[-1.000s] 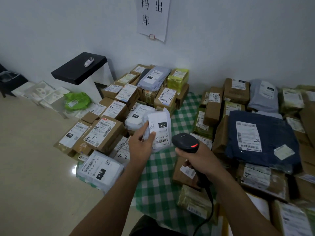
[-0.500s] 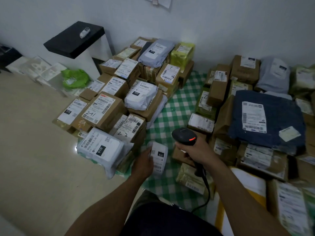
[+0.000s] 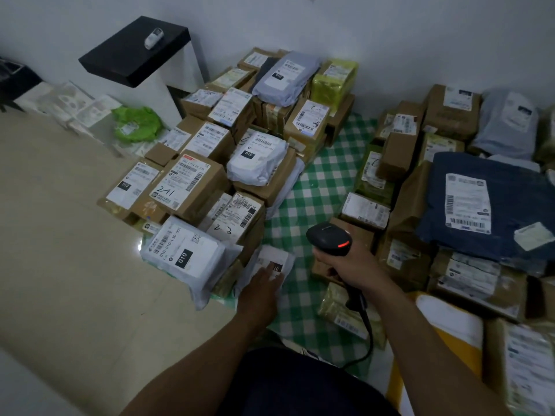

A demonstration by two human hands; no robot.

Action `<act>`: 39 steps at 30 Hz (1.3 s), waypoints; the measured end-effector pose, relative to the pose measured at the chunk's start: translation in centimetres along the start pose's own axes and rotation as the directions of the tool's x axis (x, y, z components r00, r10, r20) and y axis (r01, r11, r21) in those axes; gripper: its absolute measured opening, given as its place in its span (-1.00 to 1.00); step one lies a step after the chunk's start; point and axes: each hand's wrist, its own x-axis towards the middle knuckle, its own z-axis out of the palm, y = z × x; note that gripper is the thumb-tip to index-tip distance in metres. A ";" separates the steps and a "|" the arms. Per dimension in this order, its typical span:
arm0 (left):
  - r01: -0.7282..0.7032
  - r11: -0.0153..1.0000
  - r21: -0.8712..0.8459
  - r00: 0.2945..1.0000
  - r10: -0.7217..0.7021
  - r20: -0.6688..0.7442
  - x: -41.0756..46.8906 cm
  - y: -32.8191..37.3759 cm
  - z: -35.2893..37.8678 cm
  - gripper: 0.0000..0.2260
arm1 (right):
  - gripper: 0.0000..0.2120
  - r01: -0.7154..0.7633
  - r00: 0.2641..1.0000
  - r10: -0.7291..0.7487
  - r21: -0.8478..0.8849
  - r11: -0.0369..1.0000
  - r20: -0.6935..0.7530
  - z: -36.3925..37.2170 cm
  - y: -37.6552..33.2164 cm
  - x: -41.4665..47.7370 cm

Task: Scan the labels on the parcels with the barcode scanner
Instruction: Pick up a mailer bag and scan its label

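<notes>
Lowered — white parcel (image 3: 268, 256) now under L hand (image 3: 260, 291); scanner (image 3: 328, 240) in R hand (image 3: 352, 265).

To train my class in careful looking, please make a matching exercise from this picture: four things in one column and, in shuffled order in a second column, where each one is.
Things
1. barcode scanner
2. small white parcel
3. dark blue parcel
4. green bag

Places
A. beside the black-topped stand
B. on top of the right-hand pile of parcels
C. gripped in the right hand
D. on the checked cloth, under the left hand

Pairs: 1-C, 2-D, 3-B, 4-A
</notes>
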 end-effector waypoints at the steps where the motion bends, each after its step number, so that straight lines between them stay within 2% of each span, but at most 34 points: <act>1: 0.007 1.000 0.005 1.000 -0.007 -0.004 0.0 0.1 -0.5 -0.57 | -0.69 -0.005 1.000 0.006 0.006 1.000 -0.005 0.0 0.3 0.0; 4: 0.042 0.996 -0.082 0.994 -0.050 -0.101 0.9 0.8 -1.5 -0.64 | -0.61 -0.025 0.998 0.025 0.014 1.000 -0.049 -0.5 0.4 0.2; 6: 0.022 0.977 -0.210 0.989 -0.052 -0.139 1.6 2.8 -2.6 -0.62 | -0.68 -0.030 0.996 0.032 0.023 0.999 -0.087 -1.5 0.7 0.1; 8: 0.049 0.926 -0.374 0.994 -0.081 -0.070 2.6 5.2 -3.4 -0.63 | -0.74 -0.029 0.993 0.034 0.045 0.999 -0.111 -2.3 0.8 -0.3; 10: 0.087 0.874 -0.478 0.996 -0.076 0.043 4.1 8.1 -3.7 -0.67 | -0.67 -0.020 0.987 0.027 0.048 0.999 -0.160 -3.3 1.4 -0.6; 11: 0.122 0.847 -0.517 0.992 -0.089 0.088 4.7 9.2 -3.7 -0.67 | -0.64 -0.022 0.983 0.028 0.037 0.999 -0.183 -3.6 1.6 -0.8; 15: 0.252 0.745 -0.617 0.961 -0.116 0.252 7.7 11.3 -1.4 -0.60 | -0.79 -0.040 0.972 0.052 0.056 0.998 -0.231 -5.3 2.1 -1.7; 17: 0.288 0.713 -0.640 0.952 -0.141 0.272 9.4 10.8 0.4 -0.64 | -0.76 -0.034 0.972 0.050 0.075 0.997 -0.230 -5.7 2.2 -1.9; 20: 0.344 0.597 -0.725 0.938 -0.252 0.238 8.3 11.6 -0.6 -0.68 | -0.74 -0.045 0.971 0.060 0.073 0.996 -0.229 -6.2 2.4 -2.0; 23: 0.360 0.537 -0.763 0.929 -0.278 0.242 7.0 11.7 -0.8 -0.71 | -0.73 -0.054 0.967 0.069 0.069 0.996 -0.246 -6.4 2.5 -2.1; 30: 0.318 0.410 -0.855 0.941 -0.247 0.231 6.0 11.8 -1.9 -0.48 | -0.74 -0.044 0.967 0.061 0.075 0.996 -0.246 -6.8 2.3 -2.0; 34: 0.157 0.410 -0.898 0.973 -0.218 0.071 3.7 10.3 -2.9 -0.41 | -0.79 -0.015 0.961 0.047 0.116 0.993 -0.272 -6.8 1.8 -2.6; 39: -0.011 0.296 -0.955 0.971 -0.224 -0.081 0.8 9.0 -6.0 -0.44 | -0.55 0.111 0.951 -0.042 0.210 0.972 -0.306 -5.9 0.7 -2.8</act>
